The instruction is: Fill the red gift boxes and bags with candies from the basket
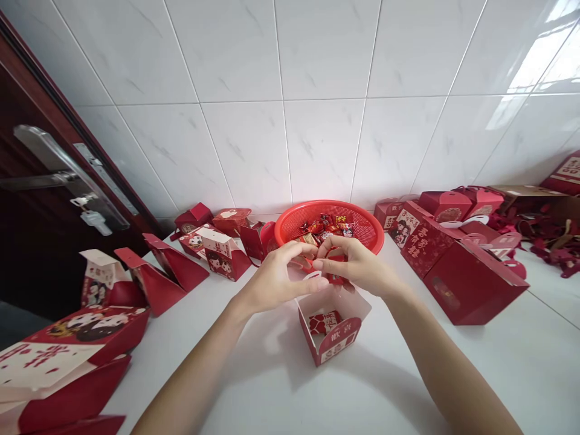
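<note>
Red gift box [333,329] open on table | left hand [276,279], right hand [357,264] above it, both pinching its handle flaps

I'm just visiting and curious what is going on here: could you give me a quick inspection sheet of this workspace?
Surface: white glossy floor tiles, lit from the right.
Job's things: small open red-and-white paper gift box with a red packet inside; round red plastic mesh basket of wrapped sweets behind it.
Hands: left hand and right hand meet above the box, fingers pinching a small red piece; what it is I cannot tell.
Clutter: folded red boxes at left; closed red boxes at right; red scraps far right.
Cables: nothing seen.
Surroundings: dark wooden door with metal handle at left.
</note>
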`<action>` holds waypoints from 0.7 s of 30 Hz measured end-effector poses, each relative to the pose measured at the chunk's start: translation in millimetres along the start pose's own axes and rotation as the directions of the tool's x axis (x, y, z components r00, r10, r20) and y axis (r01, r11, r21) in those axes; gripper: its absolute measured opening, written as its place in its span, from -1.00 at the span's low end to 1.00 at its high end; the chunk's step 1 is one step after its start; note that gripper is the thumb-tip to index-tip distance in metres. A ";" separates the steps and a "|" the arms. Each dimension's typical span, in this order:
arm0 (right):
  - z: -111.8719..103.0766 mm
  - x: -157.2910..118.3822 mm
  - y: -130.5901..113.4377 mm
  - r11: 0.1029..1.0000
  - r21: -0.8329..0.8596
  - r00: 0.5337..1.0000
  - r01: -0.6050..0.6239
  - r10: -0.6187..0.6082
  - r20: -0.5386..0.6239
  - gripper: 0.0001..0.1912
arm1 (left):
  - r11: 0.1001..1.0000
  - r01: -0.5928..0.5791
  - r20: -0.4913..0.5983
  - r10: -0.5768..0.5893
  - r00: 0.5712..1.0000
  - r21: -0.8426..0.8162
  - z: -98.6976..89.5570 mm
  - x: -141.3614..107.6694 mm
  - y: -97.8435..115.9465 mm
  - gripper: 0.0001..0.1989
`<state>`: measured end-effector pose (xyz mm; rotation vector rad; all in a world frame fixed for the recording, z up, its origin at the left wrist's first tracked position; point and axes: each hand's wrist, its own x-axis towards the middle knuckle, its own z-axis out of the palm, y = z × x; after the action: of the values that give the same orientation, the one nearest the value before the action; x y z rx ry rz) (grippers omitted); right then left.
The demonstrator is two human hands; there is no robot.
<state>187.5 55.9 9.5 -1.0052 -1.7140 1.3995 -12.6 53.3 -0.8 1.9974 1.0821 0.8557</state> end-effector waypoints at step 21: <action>-20.8 -22.1 -18.1 0.990 -0.002 0.980 0.142 -0.141 0.140 -0.83 | 0.967 0.027 0.089 -0.051 0.995 0.253 -4.4 -8.5 -0.6 -0.68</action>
<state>213.4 43.4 30.0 -0.7901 -1.8596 1.3964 -20.0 47.2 -0.8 2.1918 1.2206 0.6201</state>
